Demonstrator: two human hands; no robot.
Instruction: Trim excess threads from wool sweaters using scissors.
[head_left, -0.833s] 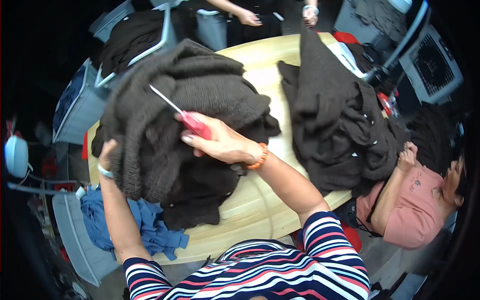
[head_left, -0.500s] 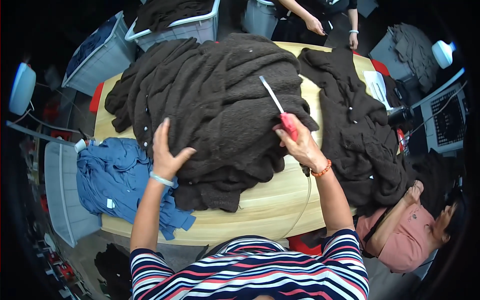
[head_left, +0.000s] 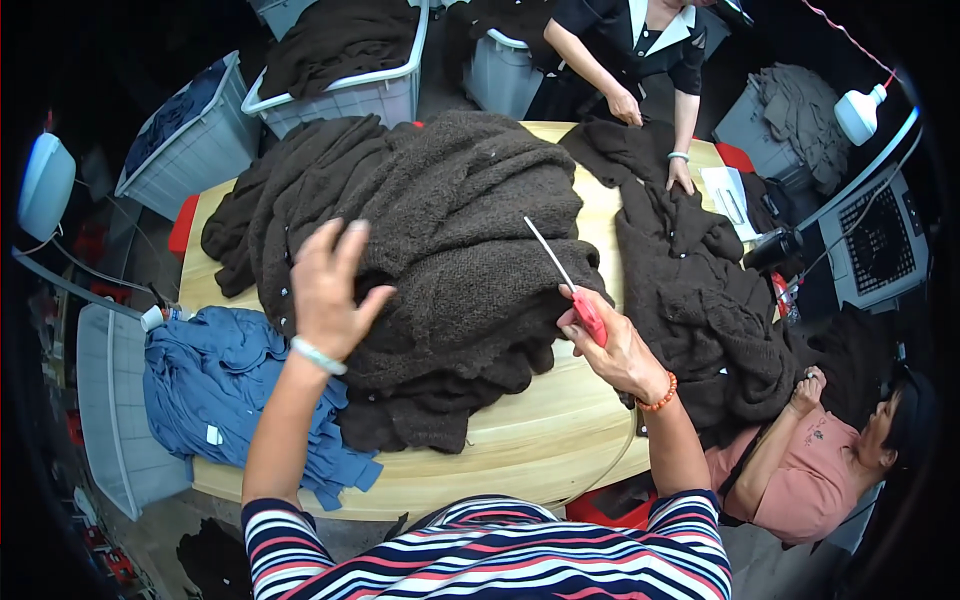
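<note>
- Plainly, your hands are apart: the left hand spreads empty over the dark knit pile on the table, contact unclear; the right hand grips the red-handled tool.
- Its slim shaft could snag loops if you sweep it low.
- That pale cord might catch if you reach far.
- Pushing leftward may drag the blue garments.

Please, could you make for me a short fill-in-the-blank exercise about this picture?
1. The right hand holds a tool whose handle is coloured ____.
2. Left or right: the blue cloth lies to the ____ of the big dark pile.
3. The bracelet on the right wrist is coloured ____.

Missing words: red; left; orange.
</note>
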